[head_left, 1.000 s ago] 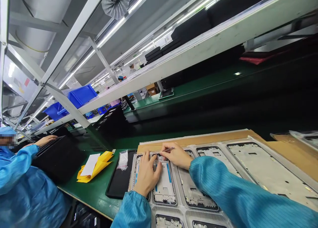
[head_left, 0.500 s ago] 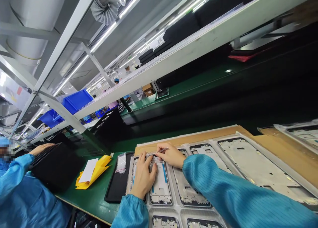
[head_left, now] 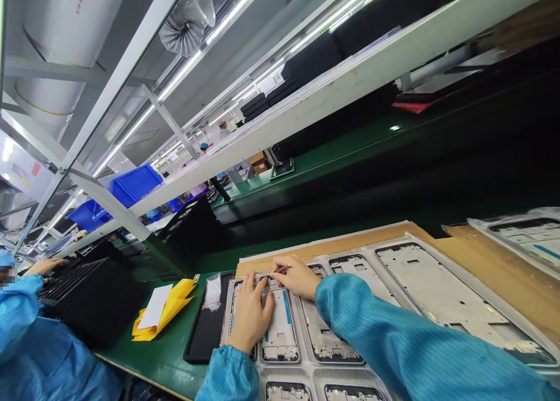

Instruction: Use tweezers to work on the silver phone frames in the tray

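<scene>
Tweezers (head_left: pixel 280 269) were pinched in the right hand (head_left: pixel 300 277), fingers closed round the shaft, tips pointing left at the top edge of a phone frame (head_left: pixel 279 328). Left hand (head_left: pixel 250 316) lay flat and spread on that same frame, fingertips pressed near its upper end, gripping nothing. The frame sat in a pocket of the moulded tray (head_left: pixel 396 255), second from the left in the near row, with more frames (head_left: pixel 326 337) in the pockets beside it.

Judgement on handling: the frame looked thin, light and stiff, with a large cut-out middle, so likely to flex or bend if levered. Best held by its long outer edges, or pinned flat as here. Blue strips on its face looked like film or adhesive; fingers probably best kept off them. The tweezers were slender and would slip if held loosely.

Surroundings: cardboard sheet (head_left: pixel 494 267) under the tray; a black tray (head_left: pixel 207 331) touching its left side with a small clear bag (head_left: pixel 213 292) on it; yellow paper (head_left: pixel 175 302) further left on the green belt (head_left: pixel 161 345). A co-worker's sleeve (head_left: pixel 26 313) was at far left, well apart. Nothing stood between the hands and the frame.
</scene>
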Tool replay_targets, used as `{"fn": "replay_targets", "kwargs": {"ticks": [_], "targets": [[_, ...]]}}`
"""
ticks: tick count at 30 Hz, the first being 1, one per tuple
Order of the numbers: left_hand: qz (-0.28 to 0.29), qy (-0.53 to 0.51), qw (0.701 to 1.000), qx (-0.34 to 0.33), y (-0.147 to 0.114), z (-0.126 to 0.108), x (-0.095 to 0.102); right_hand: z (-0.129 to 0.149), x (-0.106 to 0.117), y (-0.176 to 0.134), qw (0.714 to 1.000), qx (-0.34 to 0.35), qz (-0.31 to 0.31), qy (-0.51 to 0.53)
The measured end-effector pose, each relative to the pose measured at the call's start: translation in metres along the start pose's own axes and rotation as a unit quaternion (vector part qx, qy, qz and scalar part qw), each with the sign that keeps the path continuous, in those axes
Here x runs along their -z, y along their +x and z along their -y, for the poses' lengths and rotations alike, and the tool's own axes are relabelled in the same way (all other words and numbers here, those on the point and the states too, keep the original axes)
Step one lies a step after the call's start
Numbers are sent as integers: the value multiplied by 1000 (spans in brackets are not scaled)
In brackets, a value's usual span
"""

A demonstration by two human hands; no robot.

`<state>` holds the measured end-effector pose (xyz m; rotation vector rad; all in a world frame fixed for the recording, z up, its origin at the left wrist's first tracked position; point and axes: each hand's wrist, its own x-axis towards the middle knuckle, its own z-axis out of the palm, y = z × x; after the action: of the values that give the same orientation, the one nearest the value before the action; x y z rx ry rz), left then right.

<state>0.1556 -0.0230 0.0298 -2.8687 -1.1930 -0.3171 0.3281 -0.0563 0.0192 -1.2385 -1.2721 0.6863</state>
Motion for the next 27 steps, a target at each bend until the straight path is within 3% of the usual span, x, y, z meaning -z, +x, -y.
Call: {"fn": "replay_targets", "kwargs": {"ticks": [15,21,27], "targets": [[68,72,995,-11,1,-11,10,2,2,-2,1000,-7,12,5],[71,77,994,-12,0,-12,10,2,3,-3,1000,-9,13,15],[74,62,995,-8,-1,-8,12,-5,4,2,997,-56,28,45]]}}
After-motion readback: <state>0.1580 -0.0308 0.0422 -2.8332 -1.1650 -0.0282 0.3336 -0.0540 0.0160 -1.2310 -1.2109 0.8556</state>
